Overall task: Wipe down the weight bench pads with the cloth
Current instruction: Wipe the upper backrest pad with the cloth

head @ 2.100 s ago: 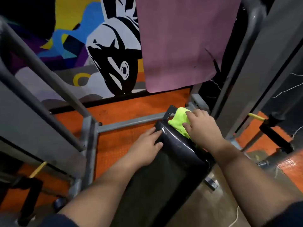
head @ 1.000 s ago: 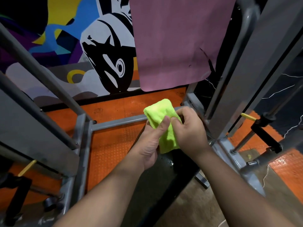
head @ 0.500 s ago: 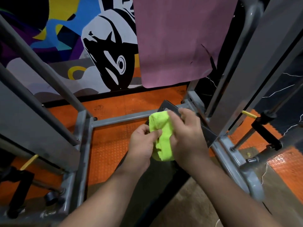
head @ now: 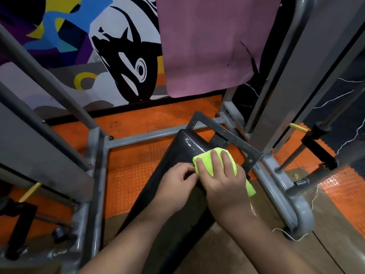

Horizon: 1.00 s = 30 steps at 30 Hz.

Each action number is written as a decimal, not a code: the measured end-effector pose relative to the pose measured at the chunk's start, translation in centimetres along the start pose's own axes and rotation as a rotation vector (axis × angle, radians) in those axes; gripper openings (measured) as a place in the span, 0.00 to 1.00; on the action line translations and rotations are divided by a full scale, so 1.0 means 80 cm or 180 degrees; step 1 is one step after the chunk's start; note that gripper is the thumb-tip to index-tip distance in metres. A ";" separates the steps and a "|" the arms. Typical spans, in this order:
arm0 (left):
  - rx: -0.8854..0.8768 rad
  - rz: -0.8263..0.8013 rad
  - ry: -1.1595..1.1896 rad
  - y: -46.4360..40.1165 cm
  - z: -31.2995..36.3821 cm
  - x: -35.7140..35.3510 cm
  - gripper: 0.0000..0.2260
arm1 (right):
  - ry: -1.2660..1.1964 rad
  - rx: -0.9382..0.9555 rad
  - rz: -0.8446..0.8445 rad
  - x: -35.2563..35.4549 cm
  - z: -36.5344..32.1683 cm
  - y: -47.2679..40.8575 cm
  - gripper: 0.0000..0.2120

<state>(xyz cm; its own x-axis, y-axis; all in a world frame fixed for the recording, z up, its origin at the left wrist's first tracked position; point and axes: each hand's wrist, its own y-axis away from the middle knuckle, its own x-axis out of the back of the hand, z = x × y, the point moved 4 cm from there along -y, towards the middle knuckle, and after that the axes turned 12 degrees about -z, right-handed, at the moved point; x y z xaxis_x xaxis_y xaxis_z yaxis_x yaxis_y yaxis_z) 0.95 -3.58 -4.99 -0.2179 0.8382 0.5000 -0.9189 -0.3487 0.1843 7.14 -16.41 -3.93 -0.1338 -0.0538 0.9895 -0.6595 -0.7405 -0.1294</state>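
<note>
We had the folded neon-green cloth [head: 215,160] lying flat near the top end of the glossy black bench pad [head: 177,155], which ran diagonally.

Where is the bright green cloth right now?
The cloth lies on the far end of the black bench pad, centre-right in the head view, pressed under the right hand.

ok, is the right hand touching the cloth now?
Touching. The head view shows the right hand lying flat on the cloth, straight fingers pressing it onto the bench pad.
</note>
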 end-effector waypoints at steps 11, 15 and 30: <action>0.0389 -0.0641 -0.1838 0.013 -0.087 0.032 0.23 | 0.0150 0.0257 0.0163 -0.023 -0.003 0.006 0.19; 0.0345 -0.0808 -0.1850 0.017 -0.107 0.030 0.27 | 0.0124 0.0204 0.0287 -0.030 -0.018 0.000 0.19; 0.0208 -0.0424 -0.1621 0.016 -0.124 0.015 0.26 | -0.0010 0.0507 0.0733 -0.031 0.027 0.002 0.14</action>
<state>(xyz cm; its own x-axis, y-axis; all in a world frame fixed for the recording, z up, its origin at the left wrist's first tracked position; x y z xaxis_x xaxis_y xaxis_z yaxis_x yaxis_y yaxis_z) -3.74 1.11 -12.52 0.1017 0.5729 0.8133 -0.9018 -0.2921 0.3185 8.92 -17.83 -6.28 -0.2644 -0.2348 0.9354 -0.4874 -0.8044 -0.3397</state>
